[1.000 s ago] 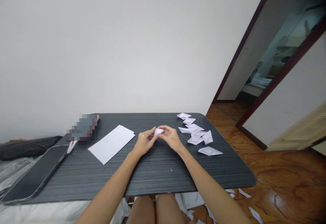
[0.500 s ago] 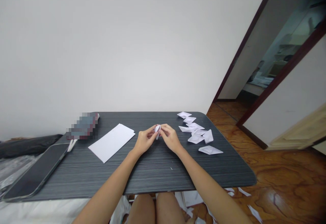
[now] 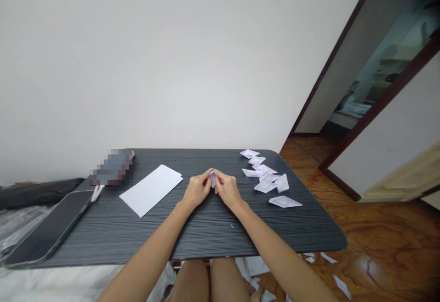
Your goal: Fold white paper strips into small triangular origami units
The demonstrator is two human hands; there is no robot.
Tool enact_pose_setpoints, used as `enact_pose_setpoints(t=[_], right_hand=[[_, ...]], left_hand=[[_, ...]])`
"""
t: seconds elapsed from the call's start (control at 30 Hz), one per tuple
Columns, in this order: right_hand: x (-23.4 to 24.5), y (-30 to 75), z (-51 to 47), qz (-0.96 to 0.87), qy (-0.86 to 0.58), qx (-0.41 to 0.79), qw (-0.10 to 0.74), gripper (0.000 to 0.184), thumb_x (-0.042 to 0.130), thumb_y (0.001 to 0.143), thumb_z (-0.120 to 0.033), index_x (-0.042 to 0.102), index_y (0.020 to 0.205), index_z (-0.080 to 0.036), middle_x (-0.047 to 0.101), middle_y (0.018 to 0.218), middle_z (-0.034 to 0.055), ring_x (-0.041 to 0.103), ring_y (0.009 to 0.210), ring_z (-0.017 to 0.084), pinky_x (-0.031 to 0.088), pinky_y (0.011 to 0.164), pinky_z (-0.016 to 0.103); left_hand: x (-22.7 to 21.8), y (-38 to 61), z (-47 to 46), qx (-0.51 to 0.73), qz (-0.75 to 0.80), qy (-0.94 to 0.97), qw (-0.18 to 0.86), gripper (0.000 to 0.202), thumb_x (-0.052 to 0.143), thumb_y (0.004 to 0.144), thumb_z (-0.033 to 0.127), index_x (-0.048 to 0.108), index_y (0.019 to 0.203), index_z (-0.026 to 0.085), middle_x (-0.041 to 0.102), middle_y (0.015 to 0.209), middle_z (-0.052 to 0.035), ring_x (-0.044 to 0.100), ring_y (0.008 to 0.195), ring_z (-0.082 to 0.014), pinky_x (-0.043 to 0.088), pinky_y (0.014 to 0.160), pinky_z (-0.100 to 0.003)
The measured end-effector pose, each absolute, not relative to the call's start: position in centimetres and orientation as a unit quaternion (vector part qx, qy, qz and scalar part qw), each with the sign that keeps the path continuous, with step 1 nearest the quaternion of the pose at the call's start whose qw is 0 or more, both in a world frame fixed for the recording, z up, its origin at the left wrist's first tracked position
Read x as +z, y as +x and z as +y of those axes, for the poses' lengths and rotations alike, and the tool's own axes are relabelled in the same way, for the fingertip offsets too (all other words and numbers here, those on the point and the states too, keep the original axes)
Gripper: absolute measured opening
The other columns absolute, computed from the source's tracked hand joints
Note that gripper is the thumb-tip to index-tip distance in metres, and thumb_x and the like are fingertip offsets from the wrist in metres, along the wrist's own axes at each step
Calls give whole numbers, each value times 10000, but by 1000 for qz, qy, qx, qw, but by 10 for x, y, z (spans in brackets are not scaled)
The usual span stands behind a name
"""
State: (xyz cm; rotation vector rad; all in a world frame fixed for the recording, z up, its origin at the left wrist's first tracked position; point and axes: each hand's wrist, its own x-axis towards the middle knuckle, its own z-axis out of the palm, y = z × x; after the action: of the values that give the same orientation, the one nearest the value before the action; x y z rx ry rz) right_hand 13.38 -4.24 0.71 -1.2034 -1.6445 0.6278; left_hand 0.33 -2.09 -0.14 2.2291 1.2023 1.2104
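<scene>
A small folded piece of white paper [image 3: 212,179] is pinched between my two hands over the middle of the dark table [image 3: 137,247]. My left hand [image 3: 197,189] grips its left side with thumb and forefinger. On the other side, my right hand [image 3: 227,188] grips it the same way. Most of the paper is hidden by the fingers. To the right lie several folded paper boats [image 3: 264,186], some overlapping, with a single paper boat [image 3: 285,201] nearer the front. Flat white paper sheets [image 3: 151,191] rest to the left of my left hand.
On the table's left edge lies a smartphone [image 3: 50,228], and behind it a blurred-out object [image 3: 112,168] with a white cable [image 3: 98,193]. A white wall [image 3: 206,63] rises behind the table. Paper scraps [image 3: 342,286] are scattered on the wooden floor [image 3: 378,247].
My fingers have shifted their hold on the folded paper, and my hands are turned more inward around it. Less of the paper shows now. The view has tilted slightly.
</scene>
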Motion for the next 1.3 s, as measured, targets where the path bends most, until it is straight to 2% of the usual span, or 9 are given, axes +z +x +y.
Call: enact_pose_setpoints(t=[0.1,0.23,0.43,0.6,0.67,0.77,0.87,1.03,1.3], right_hand=[[5,136,-37,-623,-449,369,524,360,412,785,-318,535,1086,-162,517,451,-24,487,379,108,424,438,244],[11,142,-34,-621,-376,405,556,295,516,728,-292,607,979,-167,583,640,22,564,522,127,469,535,274],[16,145,-40,-633,-380,380,557,204,525,732,-296,661,829,-178,598,790,46,560,563,114,470,589,273],[8,143,-35,-618,-377,390,569,421,556,709,-264,510,1121,-191,610,815,26,575,663,122,473,626,254],[6,143,-33,-620,-379,378,574,466,551,711,-254,467,1164,-189,619,817,22,577,705,124,466,686,264],[6,144,-30,-603,-393,384,578,356,577,678,-261,576,1018,-154,631,835,48,581,746,145,461,696,267],[7,146,-28,-561,-425,421,573,259,580,664,-296,623,860,-131,640,762,59,579,659,146,456,570,243],[9,147,-29,-567,-458,403,553,181,547,687,-287,618,682,-120,611,601,36,542,537,125,422,507,230],[9,143,-32,-628,-460,338,528,187,511,721,-293,609,688,-136,605,620,31,542,569,129,421,543,230]], left_hand=[[2,2,-18,490,389,708,329,335,434,777,263,568,1053,130,665,802,-63,622,634,-148,517,608,-282],[10,-1,-17,522,351,632,453,286,510,720,267,627,937,123,658,882,-63,624,738,-185,523,677,-338],[17,-1,-22,524,354,626,457,239,570,678,279,654,807,96,665,826,-88,616,772,-216,507,708,-341],[16,2,-21,499,375,639,448,428,621,641,308,555,1006,94,638,927,-104,620,769,-198,490,732,-328],[15,2,-21,467,381,646,469,412,607,652,341,567,972,85,648,891,-106,625,745,-199,497,707,-323],[15,1,-22,408,371,668,500,337,558,691,380,611,800,66,666,698,-96,628,635,-189,504,618,-296],[16,1,-24,386,357,693,494,312,536,713,376,608,744,74,649,584,-74,610,543,-156,479,543,-244],[12,5,-24,351,339,706,514,287,558,697,356,591,741,74,649,600,-75,599,517,-137,445,483,-209],[10,5,-23,333,307,690,564,336,535,706,388,590,664,59,651,626,-110,615,529,-159,431,450,-204]])
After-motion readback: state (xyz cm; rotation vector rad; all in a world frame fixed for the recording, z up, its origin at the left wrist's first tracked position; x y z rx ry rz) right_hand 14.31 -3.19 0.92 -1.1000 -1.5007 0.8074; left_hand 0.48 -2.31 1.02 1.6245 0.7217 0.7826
